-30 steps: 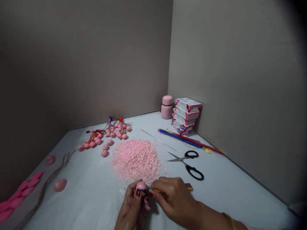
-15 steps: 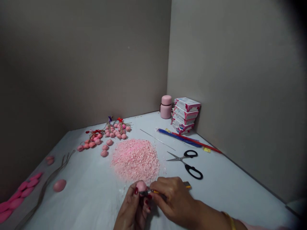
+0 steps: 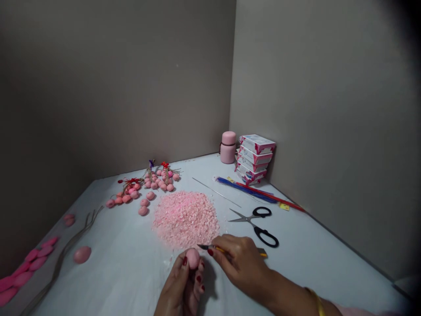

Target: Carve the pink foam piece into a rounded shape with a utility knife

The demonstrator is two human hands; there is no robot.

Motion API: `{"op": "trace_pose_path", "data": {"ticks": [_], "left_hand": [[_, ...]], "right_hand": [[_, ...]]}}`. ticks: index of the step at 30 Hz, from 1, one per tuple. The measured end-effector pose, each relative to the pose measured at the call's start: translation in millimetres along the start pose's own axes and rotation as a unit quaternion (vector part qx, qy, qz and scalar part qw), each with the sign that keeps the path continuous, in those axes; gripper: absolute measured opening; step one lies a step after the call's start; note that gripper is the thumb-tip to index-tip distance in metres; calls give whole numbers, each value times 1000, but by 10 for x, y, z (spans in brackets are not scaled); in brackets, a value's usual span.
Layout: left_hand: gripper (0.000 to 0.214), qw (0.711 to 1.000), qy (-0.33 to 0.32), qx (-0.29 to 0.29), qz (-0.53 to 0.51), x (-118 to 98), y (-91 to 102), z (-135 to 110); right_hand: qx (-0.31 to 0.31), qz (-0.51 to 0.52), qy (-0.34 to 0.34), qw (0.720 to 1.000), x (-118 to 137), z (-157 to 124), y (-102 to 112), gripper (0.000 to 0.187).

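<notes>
The left hand [image 3: 183,285] pinched the pink ball [image 3: 193,258] in its fingers, while the right hand [image 3: 240,262], its fingers gripping the knife [image 3: 210,248], held the blade pointing left just beyond the ball, not touching it.

pink ball [image 3: 192,258], black-handled scissors [image 3: 259,224], pink shavings [image 3: 186,218]

Two plain grey-beige walls meet in a corner at the far right of centre: the far wall [image 3: 115,79] spans the left, and the right wall [image 3: 329,109] runs toward the near side. A pale bluish-white bench [image 3: 108,281] fills the angle between them. The light is dim and even, and the walls' upper parts are in shadow.
</notes>
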State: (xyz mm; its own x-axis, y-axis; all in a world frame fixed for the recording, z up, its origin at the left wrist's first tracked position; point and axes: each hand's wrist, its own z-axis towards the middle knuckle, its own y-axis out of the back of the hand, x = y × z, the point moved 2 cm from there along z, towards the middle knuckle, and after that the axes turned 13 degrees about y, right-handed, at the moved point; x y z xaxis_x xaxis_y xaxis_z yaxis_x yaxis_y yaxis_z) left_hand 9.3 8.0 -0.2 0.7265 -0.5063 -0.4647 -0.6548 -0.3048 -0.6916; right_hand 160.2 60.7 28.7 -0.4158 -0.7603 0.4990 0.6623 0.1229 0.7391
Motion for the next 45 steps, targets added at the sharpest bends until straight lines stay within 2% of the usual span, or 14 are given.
{"op": "trace_pose_path", "data": {"ticks": [6, 12, 20, 27, 32, 37, 43, 45], "left_hand": [[38, 999, -6, -42, -30, 0, -36, -59], [27, 1000, 3, 24, -5, 26, -31, -39], [28, 998, 9, 59, 19, 67, -32, 0], [26, 999, 11, 33, -18, 31, -29, -27], [26, 999, 6, 32, -11, 47, 0, -19], [24, 999, 22, 34, -19, 46, 38, 5], [26, 996, 39, 76, 5, 53, -38, -26], [25, 997, 25, 68, 4, 39, -38, -28]], "right_hand": [[30, 25, 80, 996, 107, -28, -38, 26], [35, -11, 94, 995, 94, -47, -84, 25], [8, 2, -4, 1000, -50, -2, -35, 28], [32, 14, 91, 995, 91, -37, -52, 29], [30, -26, 106, 994, 105, -46, -76, 30], [29, -42, 92, 994, 101, -49, -98, 27], [11, -37, -8, 999, -67, -9, -58, 28], [8, -30, -9, 999, -85, -1, -45, 29]]}}
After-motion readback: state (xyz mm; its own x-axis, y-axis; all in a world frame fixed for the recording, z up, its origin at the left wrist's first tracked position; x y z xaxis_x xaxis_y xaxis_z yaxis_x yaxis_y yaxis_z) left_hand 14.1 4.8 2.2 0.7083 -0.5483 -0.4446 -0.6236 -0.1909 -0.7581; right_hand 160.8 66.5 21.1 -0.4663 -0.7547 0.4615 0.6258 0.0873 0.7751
